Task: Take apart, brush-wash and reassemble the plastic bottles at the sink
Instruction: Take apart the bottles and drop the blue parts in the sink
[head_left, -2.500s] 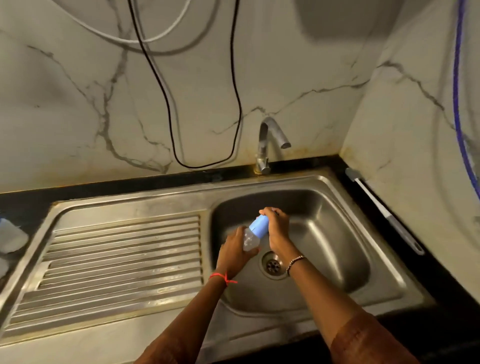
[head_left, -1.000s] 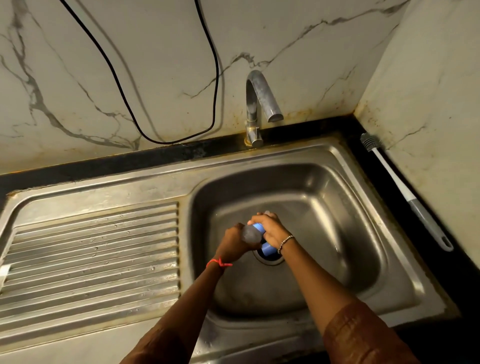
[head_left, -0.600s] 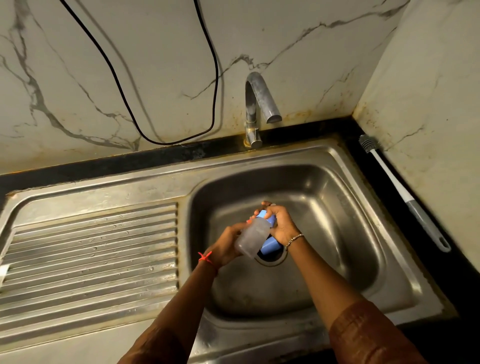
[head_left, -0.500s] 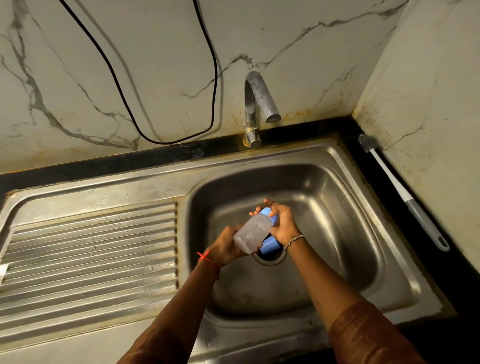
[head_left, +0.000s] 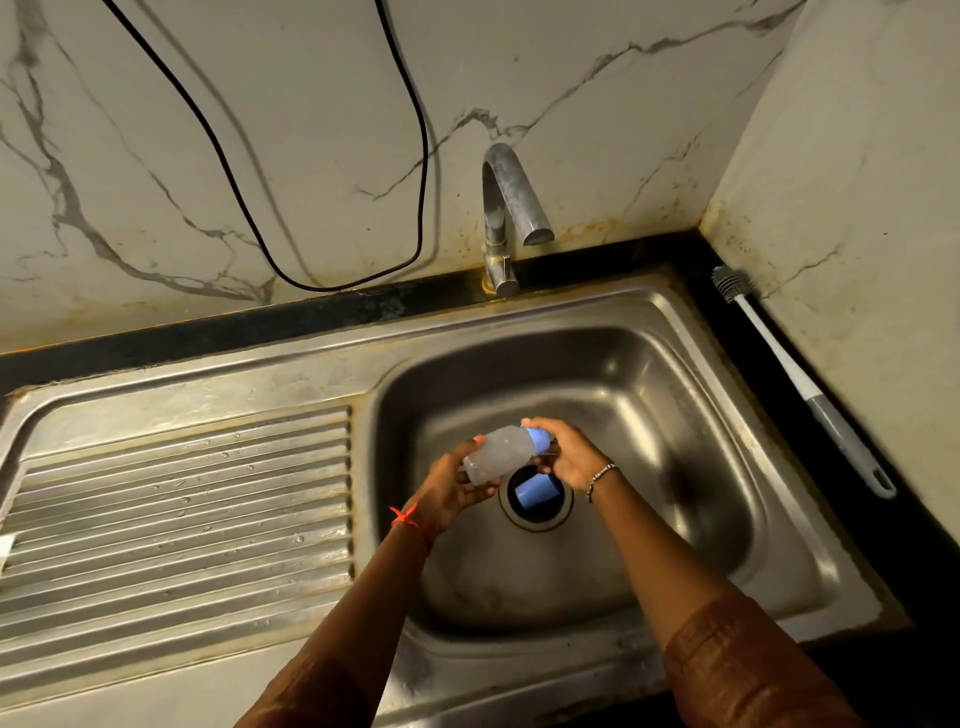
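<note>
A: Fig. 1. Your left hand (head_left: 452, 493) curls its fingers round the base end of the translucent bottle (head_left: 496, 457), which lies almost level above the sink basin (head_left: 701, 467), neck toward 3 o'clock.

B: Your right hand (head_left: 569, 457) closes fingers and thumb on the blue collar (head_left: 537, 440) at that neck. It hides the mouth, so you cannot tell whether the collar is tight or loose.

A: At 6 o'clock of the bottle, a blue cap (head_left: 535, 491) lies in the drain opening (head_left: 537, 526).

B: Surroundings, from your hands: faucet (head_left: 506, 218) at 12 o'clock, well apart; bottle brush (head_left: 800, 384) at 3 o'clock on the black counter (head_left: 914, 561), beyond the basin's rim and along the wall; ribbed drainboard (head_left: 182, 519) at 9 o'clock; black cable (head_left: 421, 156) looping at 11 o'clock.
</note>
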